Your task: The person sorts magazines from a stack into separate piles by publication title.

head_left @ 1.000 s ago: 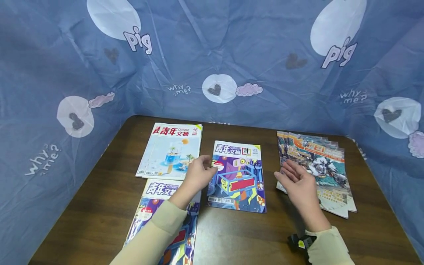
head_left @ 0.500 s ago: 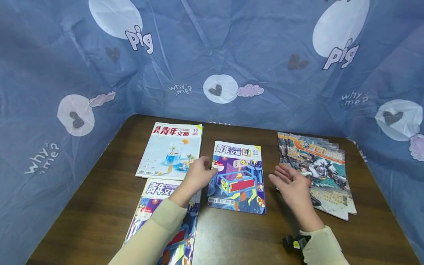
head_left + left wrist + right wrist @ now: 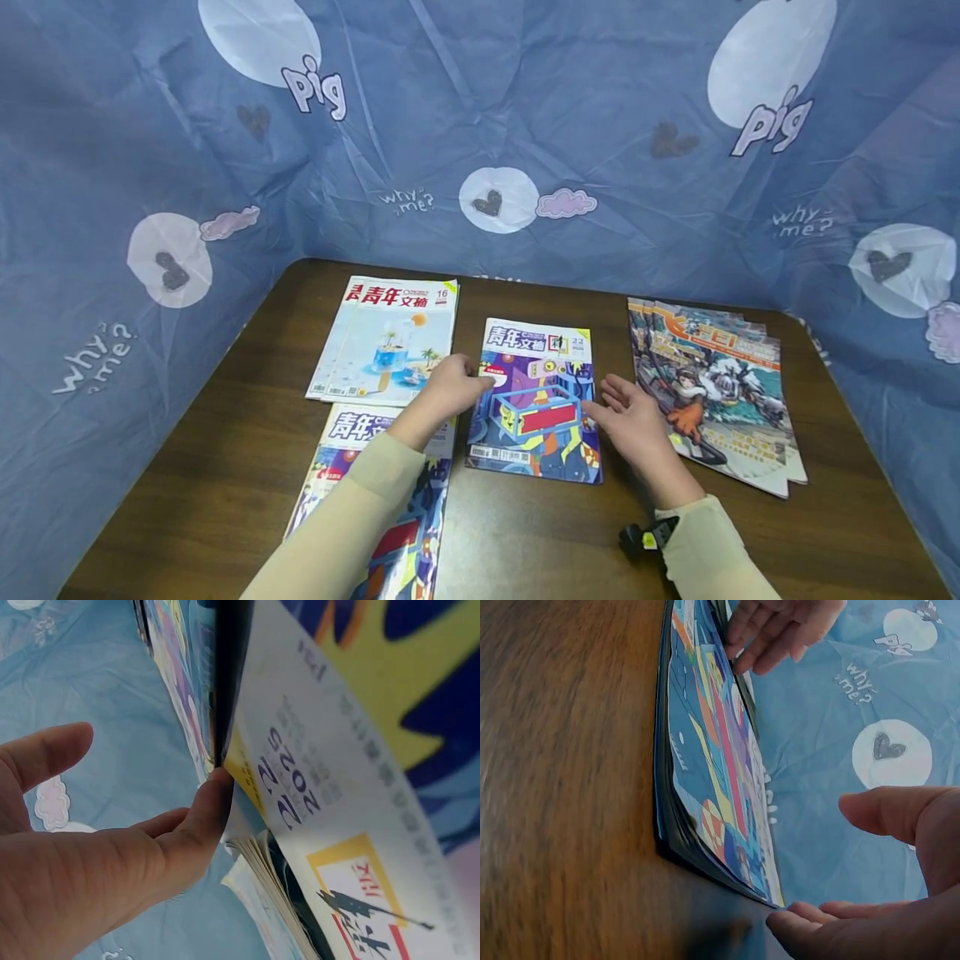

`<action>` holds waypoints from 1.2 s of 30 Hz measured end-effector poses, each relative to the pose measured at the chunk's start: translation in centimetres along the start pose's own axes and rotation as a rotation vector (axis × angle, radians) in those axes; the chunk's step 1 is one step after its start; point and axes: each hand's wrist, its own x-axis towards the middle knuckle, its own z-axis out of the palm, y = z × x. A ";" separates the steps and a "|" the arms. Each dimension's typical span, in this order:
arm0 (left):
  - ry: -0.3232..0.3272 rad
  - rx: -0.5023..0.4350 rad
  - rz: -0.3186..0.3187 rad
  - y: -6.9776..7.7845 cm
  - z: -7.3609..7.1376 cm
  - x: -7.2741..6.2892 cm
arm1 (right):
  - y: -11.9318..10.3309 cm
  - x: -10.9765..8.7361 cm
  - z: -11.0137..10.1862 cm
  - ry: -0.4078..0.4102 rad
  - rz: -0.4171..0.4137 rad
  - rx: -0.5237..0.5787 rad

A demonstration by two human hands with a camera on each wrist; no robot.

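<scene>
A purple-and-blue magazine (image 3: 534, 417) marked 22 lies face up mid-table. At its left side is my left hand (image 3: 447, 390), fingers by the edge and thumb over the cover's margin. In the left wrist view that hand's thumb stands apart from the fingers, and a fingertip (image 3: 217, 784) reaches the dark gap between magazines. My right hand (image 3: 636, 423) is at the right side of the same magazine. Its fingers (image 3: 802, 922) lie by the magazine's edge in the right wrist view, with the thumb raised apart. Neither hand encloses anything.
Several magazines with an orange FEI title (image 3: 738, 392) lie fanned at right. White magazines (image 3: 390, 350) marked 16 overlap at back left. Another purple magazine (image 3: 352, 483) lies below them, partly under my left forearm. A blue printed cloth (image 3: 495, 100) surrounds the wooden table (image 3: 517, 533).
My right hand has moved left from over the fanned magazines to the middle magazine's right edge. My left hand has stayed almost still.
</scene>
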 end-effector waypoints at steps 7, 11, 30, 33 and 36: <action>-0.022 -0.021 -0.038 -0.2 -0.4 0.6 | 0.2 0.4 0.3 0.000 0.046 0.043; -0.029 -0.064 -0.063 -0.1 -0.4 0.9 | 0.1 0.4 0.4 -0.005 0.056 0.070; -0.094 -0.280 -0.156 -0.4 0.0 3.5 | 0.5 0.3 0.8 -0.042 0.053 0.104; -0.102 -0.291 -0.130 -0.3 0.1 3.8 | 0.3 0.4 0.6 -0.039 0.049 0.103; -0.120 -0.309 -0.124 -0.1 0.3 3.8 | 0.1 0.4 0.5 -0.035 0.052 0.099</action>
